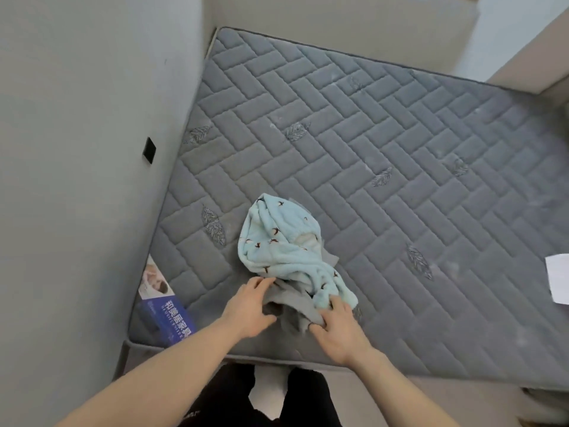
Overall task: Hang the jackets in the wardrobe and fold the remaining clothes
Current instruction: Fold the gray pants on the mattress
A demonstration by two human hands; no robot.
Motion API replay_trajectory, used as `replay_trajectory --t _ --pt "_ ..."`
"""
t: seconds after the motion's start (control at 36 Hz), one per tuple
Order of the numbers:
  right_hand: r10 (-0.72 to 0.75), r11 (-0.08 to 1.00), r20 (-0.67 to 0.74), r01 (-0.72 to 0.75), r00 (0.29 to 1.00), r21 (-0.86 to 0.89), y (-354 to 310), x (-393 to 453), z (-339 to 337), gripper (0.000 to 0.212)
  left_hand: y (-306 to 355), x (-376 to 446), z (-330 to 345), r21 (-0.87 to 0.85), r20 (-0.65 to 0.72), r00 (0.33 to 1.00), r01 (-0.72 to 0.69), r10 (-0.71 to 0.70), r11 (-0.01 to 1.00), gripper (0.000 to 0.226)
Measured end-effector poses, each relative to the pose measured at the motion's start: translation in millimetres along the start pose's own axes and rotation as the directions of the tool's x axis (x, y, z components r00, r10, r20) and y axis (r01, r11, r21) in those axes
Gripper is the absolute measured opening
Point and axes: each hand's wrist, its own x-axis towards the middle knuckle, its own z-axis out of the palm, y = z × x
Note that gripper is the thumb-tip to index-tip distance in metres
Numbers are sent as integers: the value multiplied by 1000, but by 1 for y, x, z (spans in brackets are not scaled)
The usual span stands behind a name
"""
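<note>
A crumpled light-blue fleece garment printed with small dark birds (283, 251) lies on the grey quilted mattress (385, 143), near its front edge, with a wrinkled grey cloth garment (292, 306) bunched under and in front of it. Both hands reach into this pile from the near side: the left hand (251, 306) lies at the left of the grey cloth with its fingers fairly straight, the tips touching the lower left edge of the blue fleece, while the right hand (337, 326) sits at the right, its fingers curled into the grey cloth where it meets the lower end of the blue fleece. The two hands are apart, the grey folds between them. The blue fleece is soft, ribbed with deep creases and rounded at its far end; it looks twisted into a long bundle. Its long axis runs from the far left, away from the person, down toward the near right, ending just beside the right hand. At the mattress's near left corner lies a blue and white printed label (164, 306), and a white sheet of paper (558, 277) rests at the right edge.
</note>
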Motion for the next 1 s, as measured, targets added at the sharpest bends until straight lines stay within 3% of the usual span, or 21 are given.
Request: replay_trajectory --t 0.08,0.19,0.5,0.56,0.58,0.67,0.69,0.78,0.89,0.94,1.0 --pt "-18 999 -99 21 995 30 -7 -31 -7 14 14 -20 -4 22 -14 1000 -3 4 1000 80" --pt "-55 994 -263 77 963 73 -13 -61 -13 20 22 -34 -3 42 20 999 -39 38 998 61" --pt "-114 920 -525 289 843 265 -44 -113 -51 28 53 -68 -23 21 48 978 -206 205 978 100" --pt "-105 880 -583 348 806 323 -51 -120 -58 29 58 -73 -28 24 -23 979 -204 204 979 99" --pt "-86 857 -607 370 790 360 -56 -123 -61 29 61 -76 -30 12 -65 976 -208 209 978 88" --pt "-62 781 -675 457 736 426 -65 -133 -71 25 69 -84 -41 -77 -207 952 -246 226 966 23" --pt "-65 762 -697 487 714 427 -67 -136 -75 26 71 -88 -48 -113 -245 946 -246 213 963 16" --pt "-2 715 -752 527 659 460 -67 -146 -90 27 80 -96 -80 -212 -408 894 -291 186 933 31" --pt "97 681 -818 561 568 471 -63 -161 -119 24 99 -115 -145 -223 -594 769 -439 236 870 17" --pt "120 695 -851 569 511 440 -60 -168 -136 24 107 -128 -178 -178 -611 731 -503 305 846 9" --pt "143 715 -876 563 461 413 -56 -173 -150 28 109 -138 -203 -44 -508 749 -516 426 855 24"
